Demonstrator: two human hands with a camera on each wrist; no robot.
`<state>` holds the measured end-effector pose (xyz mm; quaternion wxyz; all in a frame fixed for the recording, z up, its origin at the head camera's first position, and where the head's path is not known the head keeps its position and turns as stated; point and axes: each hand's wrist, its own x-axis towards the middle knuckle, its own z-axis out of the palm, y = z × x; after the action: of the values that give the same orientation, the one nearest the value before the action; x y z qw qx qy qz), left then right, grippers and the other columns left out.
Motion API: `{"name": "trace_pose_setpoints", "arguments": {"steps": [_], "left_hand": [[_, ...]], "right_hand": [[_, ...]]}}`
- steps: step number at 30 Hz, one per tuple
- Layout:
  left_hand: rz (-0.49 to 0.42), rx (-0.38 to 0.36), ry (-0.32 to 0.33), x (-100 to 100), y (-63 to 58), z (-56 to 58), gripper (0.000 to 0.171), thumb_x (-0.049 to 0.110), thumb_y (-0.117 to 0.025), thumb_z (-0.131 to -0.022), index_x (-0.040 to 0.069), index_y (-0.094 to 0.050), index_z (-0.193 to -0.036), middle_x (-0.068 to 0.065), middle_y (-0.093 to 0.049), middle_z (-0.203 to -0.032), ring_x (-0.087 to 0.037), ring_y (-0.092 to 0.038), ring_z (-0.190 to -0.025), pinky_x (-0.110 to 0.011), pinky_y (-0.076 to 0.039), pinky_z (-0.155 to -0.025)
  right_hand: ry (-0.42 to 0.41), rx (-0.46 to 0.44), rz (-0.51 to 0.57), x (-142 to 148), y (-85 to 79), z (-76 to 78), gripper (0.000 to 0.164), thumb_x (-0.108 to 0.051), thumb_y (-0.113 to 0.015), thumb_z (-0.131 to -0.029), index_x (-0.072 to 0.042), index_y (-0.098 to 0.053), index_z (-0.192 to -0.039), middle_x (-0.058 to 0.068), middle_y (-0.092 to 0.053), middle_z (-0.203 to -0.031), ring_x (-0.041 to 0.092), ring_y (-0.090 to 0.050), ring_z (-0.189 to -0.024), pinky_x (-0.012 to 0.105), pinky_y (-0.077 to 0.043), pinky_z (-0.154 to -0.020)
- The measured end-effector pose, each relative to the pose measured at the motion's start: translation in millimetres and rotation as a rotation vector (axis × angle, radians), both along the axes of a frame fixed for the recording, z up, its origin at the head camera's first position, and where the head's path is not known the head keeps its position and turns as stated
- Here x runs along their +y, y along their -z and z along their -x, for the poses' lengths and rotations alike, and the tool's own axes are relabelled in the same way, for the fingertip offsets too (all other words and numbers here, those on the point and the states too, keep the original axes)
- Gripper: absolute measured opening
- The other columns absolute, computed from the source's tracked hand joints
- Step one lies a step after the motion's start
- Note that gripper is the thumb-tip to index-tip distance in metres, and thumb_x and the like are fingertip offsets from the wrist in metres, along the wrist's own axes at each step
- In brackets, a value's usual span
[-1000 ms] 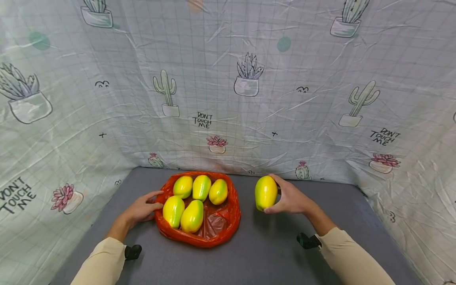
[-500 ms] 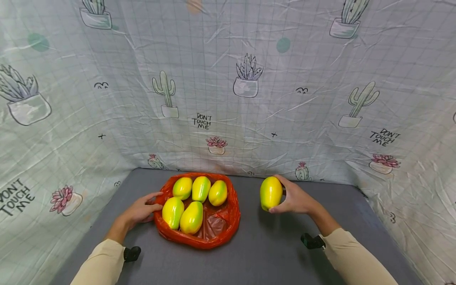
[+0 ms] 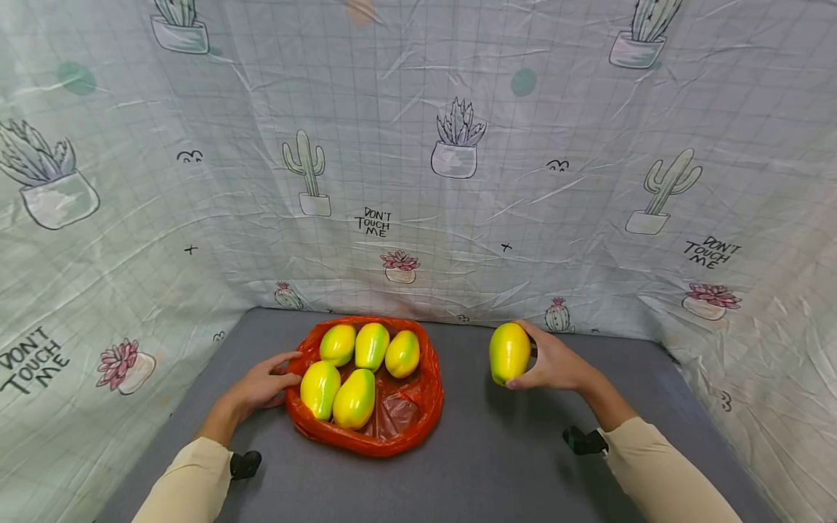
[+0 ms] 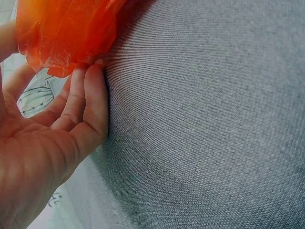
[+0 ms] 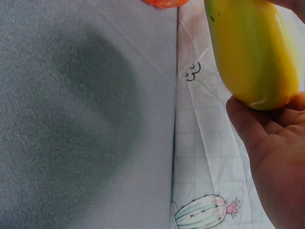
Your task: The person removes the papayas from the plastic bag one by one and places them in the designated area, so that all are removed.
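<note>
My right hand (image 3: 556, 359) holds a glossy yellow-green papaya (image 3: 509, 354) upright between thumb and fingers, above the grey table. A shadow lies on the table below it. In the right wrist view, the thumb presses at the lower end of the papaya (image 5: 255, 52). On the left, a red plastic bag (image 3: 428, 414) stands with its rim rolled into a wide round opening. Several papayas (image 3: 354, 399) lie inside, with bare bag floor at the front right. My left hand (image 3: 261, 385) grips the bag's left rim; the left wrist view shows fingers at the orange-red plastic (image 4: 71, 38).
A grey cloth-covered table (image 3: 471, 465) lies under everything. Pale curtains (image 3: 418, 73) printed with cacti and words surround it at the back and both sides. A black wrist device (image 3: 582, 441) sits by the right cuff, another device (image 3: 245, 465) by the left.
My right hand has carried the papaya steadily to the right, away from the bag. The left hand, the bag and the papayas inside have stayed in place.
</note>
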<state>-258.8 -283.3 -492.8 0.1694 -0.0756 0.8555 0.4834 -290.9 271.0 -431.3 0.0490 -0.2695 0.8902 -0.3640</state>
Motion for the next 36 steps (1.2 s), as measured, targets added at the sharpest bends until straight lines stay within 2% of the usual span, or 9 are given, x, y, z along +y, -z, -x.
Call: {"name": "trace_pose_setpoints", "arguments": {"steps": [17, 25, 30, 36], "left_hand": [[-0.010, -0.004, -0.006, 1.9, 0.8, 0.7, 0.069, 0.034, -0.065, -0.101, 0.015, -0.037, -0.161, -0.033, -0.024, -0.163, -0.047, -0.041, -0.143, -0.054, -0.054, -0.106], [-0.015, -0.007, -0.007, -0.9, 0.1, 1.4, 0.069, 0.033, -0.064, -0.101, 0.014, -0.037, -0.161, -0.034, -0.024, -0.163, -0.047, -0.043, -0.142, -0.053, -0.055, -0.105], [-0.005, -0.005, -0.007, -0.8, -1.2, 0.9, 0.069, 0.033, -0.065, -0.100, 0.014, -0.037, -0.161, -0.034, -0.024, -0.163, -0.047, -0.043, -0.141, -0.053, -0.055, -0.105], [0.010, -0.011, -0.012, 0.2, -1.8, 0.3, 0.068, 0.033, -0.065, -0.101, 0.014, -0.037, -0.160, -0.034, -0.026, -0.161, -0.047, -0.043, -0.140, -0.052, -0.055, -0.104]], "right_hand": [[0.036, -0.034, -0.042, 17.2, -1.9, 2.4, 0.113, -0.035, -0.091, -0.073, 0.003, -0.028, -0.159, 0.021, -0.057, -0.139, 0.026, -0.060, -0.112, 0.051, -0.053, -0.093], [0.042, -0.026, -0.042, 24.3, -3.8, 4.2, 0.113, -0.035, -0.091, -0.072, 0.001, -0.028, -0.159, 0.021, -0.059, -0.137, 0.025, -0.060, -0.111, 0.046, -0.053, -0.089], [0.052, -0.045, -0.032, 31.3, -2.5, 4.5, 0.112, -0.034, -0.091, -0.072, 0.001, -0.029, -0.158, 0.021, -0.059, -0.136, 0.026, -0.059, -0.110, 0.050, -0.053, -0.090], [0.070, -0.064, -0.045, 39.0, -1.3, 4.6, 0.115, -0.034, -0.090, -0.072, 0.003, -0.026, -0.159, 0.023, -0.057, -0.137, 0.026, -0.059, -0.110, 0.046, -0.053, -0.091]]}}
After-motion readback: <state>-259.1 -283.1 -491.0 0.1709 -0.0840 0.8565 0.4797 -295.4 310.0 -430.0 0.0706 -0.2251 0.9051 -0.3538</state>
